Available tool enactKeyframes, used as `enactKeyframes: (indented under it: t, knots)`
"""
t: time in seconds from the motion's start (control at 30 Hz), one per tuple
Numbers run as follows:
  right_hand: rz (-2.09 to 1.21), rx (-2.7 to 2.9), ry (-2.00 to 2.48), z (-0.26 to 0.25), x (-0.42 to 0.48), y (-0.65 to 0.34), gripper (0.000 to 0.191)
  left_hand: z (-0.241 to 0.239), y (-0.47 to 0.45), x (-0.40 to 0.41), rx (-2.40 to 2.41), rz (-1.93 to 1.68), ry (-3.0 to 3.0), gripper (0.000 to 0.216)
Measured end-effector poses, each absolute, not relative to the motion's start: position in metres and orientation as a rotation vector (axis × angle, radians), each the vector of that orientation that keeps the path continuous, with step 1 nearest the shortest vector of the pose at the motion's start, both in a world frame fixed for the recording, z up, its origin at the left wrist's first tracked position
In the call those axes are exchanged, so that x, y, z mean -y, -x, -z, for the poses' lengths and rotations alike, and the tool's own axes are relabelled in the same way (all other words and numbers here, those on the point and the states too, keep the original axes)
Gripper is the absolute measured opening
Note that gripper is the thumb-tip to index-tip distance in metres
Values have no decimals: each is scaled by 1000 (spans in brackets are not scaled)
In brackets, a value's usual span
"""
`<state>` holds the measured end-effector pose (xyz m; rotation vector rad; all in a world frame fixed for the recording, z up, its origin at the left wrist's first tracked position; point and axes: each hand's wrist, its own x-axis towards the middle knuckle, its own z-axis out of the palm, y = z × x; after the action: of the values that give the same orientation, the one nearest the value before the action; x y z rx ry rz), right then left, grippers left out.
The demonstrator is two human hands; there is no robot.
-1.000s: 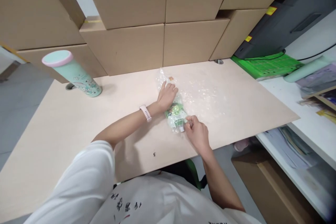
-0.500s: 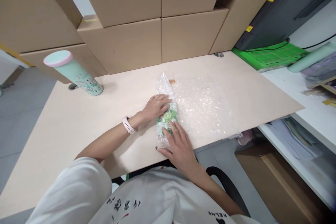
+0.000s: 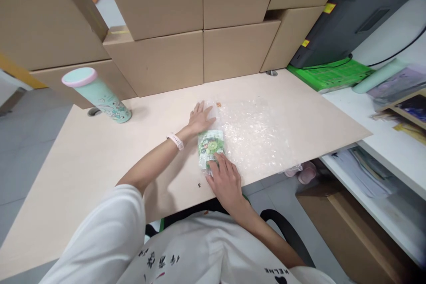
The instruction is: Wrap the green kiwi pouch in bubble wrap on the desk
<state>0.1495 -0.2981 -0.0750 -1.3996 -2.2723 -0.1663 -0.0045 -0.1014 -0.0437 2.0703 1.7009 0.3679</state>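
Note:
A small green-and-white printed packet (image 3: 211, 145) lies near the table's front edge, under a fold of clear bubble wrap. The rest of the bubble wrap (image 3: 256, 135) is spread flat to its right. My left hand (image 3: 200, 118), with a pale pink band on the wrist, presses flat on the wrap just beyond the packet, fingers spread. At the packet's near right corner rests my right hand (image 3: 227, 182), its fingers stretched out over the wrapped edge.
A mint tumbler (image 3: 103, 95) with a pink rim stands at the left on the pale tabletop (image 3: 159, 115). Cardboard boxes (image 3: 166, 60) are stacked along the back. At the right are a green crate (image 3: 326, 75) and a white shelf (image 3: 353, 104) holding papers.
My left hand has slid off the packet to its far side and flattened onto the wrap, which now lies lower there. My right hand stays at the near corner.

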Motion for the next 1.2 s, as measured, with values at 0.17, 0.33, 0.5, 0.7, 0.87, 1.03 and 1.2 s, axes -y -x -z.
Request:
enactKeyframes:
  t: [0.17, 0.33, 0.5, 0.7, 0.87, 1.03, 1.2]
  knots:
    - [176, 2125, 1298, 84, 292, -150, 9, 46, 16, 170, -1680, -932, -1416, 65]
    - [-244, 2027, 1256, 72, 290, -155, 13, 35, 28, 224, -1346, -917, -1075, 92]
    - [-916, 1677, 1168, 65, 288, -153, 15, 20, 23, 252, -1216, -1161, -1525, 73]
    - [-1079, 1582, 1217, 72, 282, -168, 9, 33, 5, 256, -1111, -790, -2263, 73]
    - [-905, 1813, 1351, 61, 285, -196, 10, 48, -17, 251, -1256, -600, -2547, 73]
    - [-603, 1889, 1463, 50, 292, -218, 29, 55, -44, 248, -1413, -549, -2581, 64]
    - [-479, 1957, 1345, 48, 302, -220, 48, 46, -49, 237, -1355, -629, -2324, 58]
